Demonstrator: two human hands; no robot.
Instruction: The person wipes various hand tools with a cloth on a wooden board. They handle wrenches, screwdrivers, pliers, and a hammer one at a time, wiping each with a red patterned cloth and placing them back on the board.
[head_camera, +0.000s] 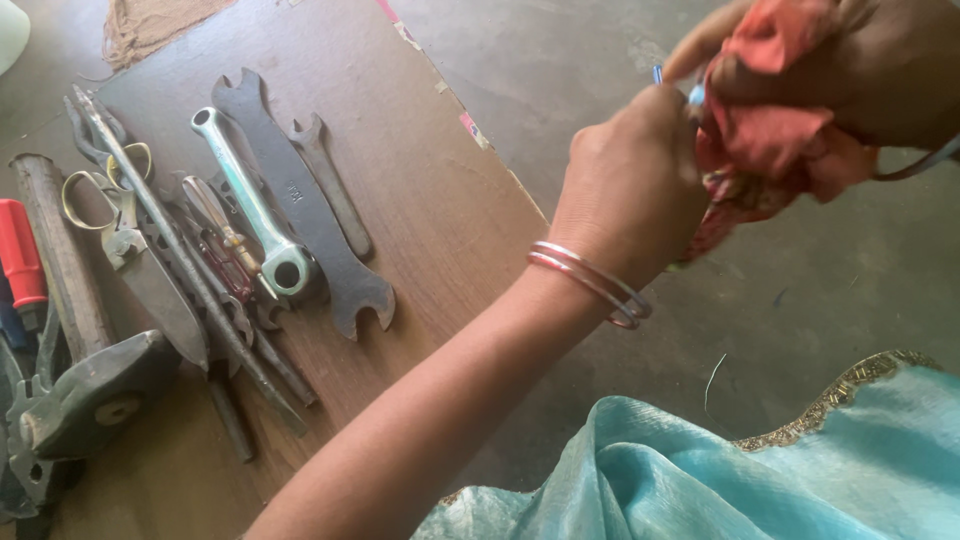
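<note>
Two bare hands meet at the upper right of the head view, above a grey concrete floor (800, 290). The left hand (630, 185), its wrist ringed by thin metal bangles (592, 282), has its fingers drawn together on a slim tool (660, 75) of which only a bluish tip shows; what kind it is cannot be told. The right hand (850, 70) is closed around a crumpled orange-red cloth (765, 140) that touches that tool. Left of the hands lies a brown board (420, 190), scraps of pink and white label stuck along its far right edge. On its left part rest a dark double-ended spanner (300, 200), a smaller spanner (330, 185) just beside it, a shiny ring spanner (250, 205), yellow-handled scissors (100, 190) and a red-handled tool (20, 250). Turquoise fabric with gold trim (720, 470) fills the near right corner.
</note>
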